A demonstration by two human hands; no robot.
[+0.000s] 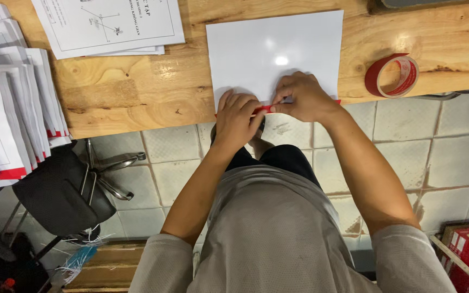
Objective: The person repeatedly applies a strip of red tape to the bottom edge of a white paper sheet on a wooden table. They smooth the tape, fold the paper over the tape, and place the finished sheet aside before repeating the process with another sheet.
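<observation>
We've got both hands, left (238, 116) and right (301, 97), pinched shut on the flimsy, sticky red tape strip (263, 108) (best gripped by its ends) at the white sheet (275, 51)'s near edge.

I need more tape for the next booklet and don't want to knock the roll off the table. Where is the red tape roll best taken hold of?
Probably from above, by the ring wall: the red tape roll lies flat on the wooden table near its edge, hole upward. One finger can go in the hole and the thumb outside. The right hand is nearer.
</observation>
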